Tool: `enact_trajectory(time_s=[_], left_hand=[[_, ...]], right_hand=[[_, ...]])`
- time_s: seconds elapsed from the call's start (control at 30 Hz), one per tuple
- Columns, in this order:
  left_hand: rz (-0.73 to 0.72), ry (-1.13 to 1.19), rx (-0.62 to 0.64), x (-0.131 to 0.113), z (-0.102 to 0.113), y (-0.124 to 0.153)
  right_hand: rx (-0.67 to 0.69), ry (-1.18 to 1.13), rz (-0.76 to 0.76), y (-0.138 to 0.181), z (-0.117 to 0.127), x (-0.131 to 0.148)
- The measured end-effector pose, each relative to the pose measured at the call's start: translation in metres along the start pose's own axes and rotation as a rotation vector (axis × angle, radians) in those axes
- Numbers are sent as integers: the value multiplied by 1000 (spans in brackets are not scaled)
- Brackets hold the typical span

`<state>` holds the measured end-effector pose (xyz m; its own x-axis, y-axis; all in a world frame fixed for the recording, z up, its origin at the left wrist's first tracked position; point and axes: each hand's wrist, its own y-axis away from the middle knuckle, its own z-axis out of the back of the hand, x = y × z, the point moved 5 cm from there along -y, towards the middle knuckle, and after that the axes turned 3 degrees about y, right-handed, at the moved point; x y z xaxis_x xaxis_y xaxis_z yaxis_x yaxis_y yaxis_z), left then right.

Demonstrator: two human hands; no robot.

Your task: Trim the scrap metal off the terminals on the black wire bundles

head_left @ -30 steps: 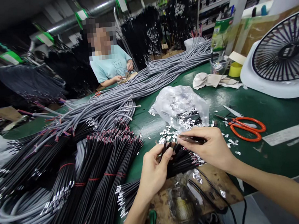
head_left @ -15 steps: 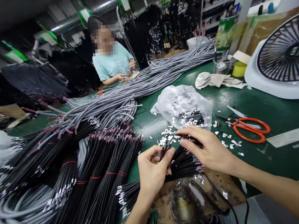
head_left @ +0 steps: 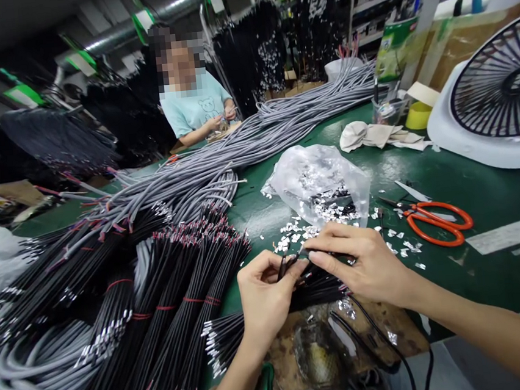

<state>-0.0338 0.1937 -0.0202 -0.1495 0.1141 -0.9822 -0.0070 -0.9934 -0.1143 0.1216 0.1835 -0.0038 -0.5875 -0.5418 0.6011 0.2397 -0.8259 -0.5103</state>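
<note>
My left hand [head_left: 267,292] is closed in a pinch on a few short black cables [head_left: 286,266], whose ends poke up between thumb and fingers. Close against it, my right hand [head_left: 356,259] is pinched too, on a slim dark piece with a pale tip that meets the cable ends. What that piece is, I cannot make out. Below both hands lies a bundle of black cables [head_left: 223,339] with silvery ends at its left. Small silver foil pieces [head_left: 291,233] are scattered just beyond my fingertips, in front of a clear plastic bag [head_left: 315,174] with more foil inside.
Orange-handled scissors [head_left: 441,221] lie to the right, near a white fan [head_left: 448,140]. Tied black cable bundles [head_left: 179,313] and long grey cables [head_left: 245,138] fill the left and back. A worn board [head_left: 393,335] bears a rounded metal object [head_left: 319,358]. A co-worker [head_left: 196,106] sits opposite.
My right hand has come slightly left and down, bringing the dark piece's tip to the cables in my left hand. The co-worker's hands have moved closer together.
</note>
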Motion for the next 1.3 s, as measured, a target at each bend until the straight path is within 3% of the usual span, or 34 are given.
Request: enact_trajectory(time_s=[0.17, 0.4, 0.57, 0.73, 1.07, 1.3], left_hand=[[26, 43, 25, 3, -2, -2], [138, 135, 304, 5, -13, 1], [102, 71, 280, -1, -16, 1], [147, 116, 209, 1, -15, 1], [100, 169, 272, -2, -16, 0], [59, 87, 329, -1, -16, 1]], right_hand=[[-1, 35, 3, 1, -1, 0], [-47, -65, -57, -1, 4, -3], [-88, -239, -106, -1, 2, -4], [-104, -293, -37, -2, 1, 1], [-54, -250, 28, -3, 3, 4], [-43, -241, 32, -3, 4, 3]])
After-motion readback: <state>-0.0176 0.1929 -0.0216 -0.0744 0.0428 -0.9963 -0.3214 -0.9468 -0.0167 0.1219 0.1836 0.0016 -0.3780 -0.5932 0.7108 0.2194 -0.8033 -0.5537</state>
